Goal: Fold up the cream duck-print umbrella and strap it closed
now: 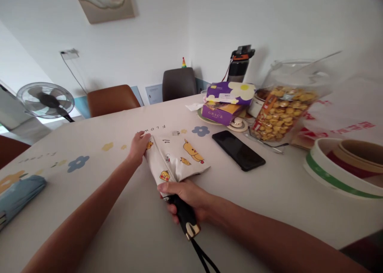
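Note:
A folded white umbrella (176,159) with yellow cartoon prints lies on the table (269,193). My right hand (187,197) is wrapped around its black handle (187,219), whose gold-tipped end and black strap stick out toward me. My left hand (138,146) grips the far tip of the umbrella's fabric, fingers curled on it.
A black phone (238,150) lies just right of the umbrella. Behind it stand a purple box (223,112), a clear jar of snacks (283,107) and a dark bottle (239,63). Stacked bowls (338,165) sit far right, a blue folded item (18,197) far left, chairs and a fan (46,101) beyond.

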Demonstrator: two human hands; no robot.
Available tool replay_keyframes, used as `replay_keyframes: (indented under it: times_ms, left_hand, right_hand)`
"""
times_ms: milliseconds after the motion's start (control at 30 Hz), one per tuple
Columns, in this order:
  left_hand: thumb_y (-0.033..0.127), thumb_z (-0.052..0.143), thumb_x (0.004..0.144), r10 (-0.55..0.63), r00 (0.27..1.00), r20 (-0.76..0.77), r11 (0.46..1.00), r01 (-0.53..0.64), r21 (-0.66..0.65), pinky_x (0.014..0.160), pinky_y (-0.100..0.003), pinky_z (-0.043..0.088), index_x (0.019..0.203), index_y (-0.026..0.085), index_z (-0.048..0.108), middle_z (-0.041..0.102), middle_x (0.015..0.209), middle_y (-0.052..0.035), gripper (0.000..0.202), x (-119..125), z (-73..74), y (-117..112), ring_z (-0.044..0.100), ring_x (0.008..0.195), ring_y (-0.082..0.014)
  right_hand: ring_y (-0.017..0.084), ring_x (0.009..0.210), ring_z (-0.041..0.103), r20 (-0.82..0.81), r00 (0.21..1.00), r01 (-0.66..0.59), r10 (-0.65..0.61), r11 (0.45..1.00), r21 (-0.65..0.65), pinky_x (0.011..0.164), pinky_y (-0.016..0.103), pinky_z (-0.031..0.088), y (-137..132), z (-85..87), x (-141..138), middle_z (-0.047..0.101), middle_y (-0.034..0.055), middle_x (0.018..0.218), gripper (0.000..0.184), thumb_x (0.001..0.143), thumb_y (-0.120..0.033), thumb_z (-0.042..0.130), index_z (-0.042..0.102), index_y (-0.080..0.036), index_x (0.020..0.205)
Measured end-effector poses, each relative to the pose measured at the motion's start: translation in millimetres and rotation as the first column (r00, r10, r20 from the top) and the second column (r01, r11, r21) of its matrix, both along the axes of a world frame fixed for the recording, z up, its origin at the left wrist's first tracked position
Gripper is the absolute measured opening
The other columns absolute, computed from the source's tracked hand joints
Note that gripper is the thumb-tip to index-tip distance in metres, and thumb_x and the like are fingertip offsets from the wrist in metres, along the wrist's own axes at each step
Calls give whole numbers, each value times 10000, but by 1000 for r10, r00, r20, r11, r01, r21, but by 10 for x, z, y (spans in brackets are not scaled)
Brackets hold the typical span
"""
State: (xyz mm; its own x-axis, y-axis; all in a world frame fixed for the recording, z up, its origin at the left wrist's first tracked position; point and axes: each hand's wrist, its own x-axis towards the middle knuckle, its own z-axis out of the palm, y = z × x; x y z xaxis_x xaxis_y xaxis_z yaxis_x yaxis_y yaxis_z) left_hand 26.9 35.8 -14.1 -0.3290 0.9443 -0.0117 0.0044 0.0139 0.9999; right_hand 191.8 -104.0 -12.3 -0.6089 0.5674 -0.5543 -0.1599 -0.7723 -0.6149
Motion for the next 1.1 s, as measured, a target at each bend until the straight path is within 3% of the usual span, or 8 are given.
replay_keyframes:
  times_ms: [100, 200, 367, 433, 500, 700, 933, 1100]
  left_hand:
    - [194, 633, 629, 20, 898, -439, 989, 48, 142, 1028, -393, 303, 1020, 201, 578, 557, 1186, -74, 395, 128, 120, 44, 441, 1191, -249]
    - [228, 499, 761, -89, 587, -805, 928, 343, 148, 968, -364, 367, 1034, 194, 589, 598, 1139, -68, 290, 383, 239, -2, 528, 1078, -210]
    - [177, 413, 810, -302, -32, -953, 546, 814, -201, 984, -350, 324, 1000, 226, 616, 617, 1148, -17, 283, 892, 286, -93, 524, 1076, -168]
    - [123, 400, 787, -256, -243, -936, 482, 807, -341, 963, -386, 319, 868, 206, 639, 655, 1037, -25, 265, 1029, 272, -78, 550, 1009, -178]
    - [91, 414, 753, -237, -312, -920, 489, 780, -391, 911, -376, 350, 740, 181, 630, 672, 883, -32, 235, 1106, 258, -44, 578, 892, -173]
    - [153, 427, 784, -193, -184, -964, 588, 765, -264, 727, -301, 424, 822, 191, 605, 645, 944, -43, 185, 1070, 319, -26, 564, 867, -175]
    - [146, 481, 785, -7, 174, -985, 635, 761, 130, 694, -281, 460, 770, 204, 555, 626, 1075, -9, 95, 686, 667, -212, 504, 1052, -187]
    - [132, 473, 792, -107, 496, -862, 685, 665, 298, 737, -277, 512, 879, 189, 533, 628, 1012, -38, 120, 224, 775, -442, 588, 928, -145]
  right_hand:
    - [57, 365, 446, -20, 999, 28, -28, 1000, -5, 346, 217, 454, 13, -15, 15, 503, -49, 585, 151, 789, -263, 583, 493, -149, 748]
    - [73, 361, 454, 1, 1000, -27, 27, 999, -24, 352, 222, 454, 14, -13, 20, 483, -47, 528, 169, 803, -286, 567, 497, -152, 729]
    - [75, 353, 443, 21, 1000, -4, 5, 999, -36, 342, 220, 449, 14, 18, 14, 491, -48, 514, 158, 783, -276, 586, 500, -151, 741]
    - [79, 342, 439, 33, 999, -23, 25, 999, -40, 340, 219, 449, 16, 18, 14, 483, -47, 484, 171, 785, -295, 583, 505, -150, 740]
    - [82, 342, 439, 32, 999, -39, 40, 999, -35, 344, 217, 451, 20, 5, 18, 477, -44, 461, 181, 782, -308, 587, 514, -148, 735]
    - [90, 337, 451, 19, 999, -48, 48, 999, -11, 342, 224, 456, 20, -26, 25, 492, -37, 458, 179, 779, -308, 589, 515, -149, 738]
    - [74, 342, 440, 3, 1000, 5, -5, 999, -44, 344, 218, 456, 18, 6, 16, 495, -49, 494, 158, 768, -263, 608, 505, -144, 753]
    - [75, 318, 431, 32, 999, -28, 28, 999, -28, 331, 208, 442, 27, 28, 16, 484, -54, 471, 172, 786, -296, 590, 509, -149, 751]
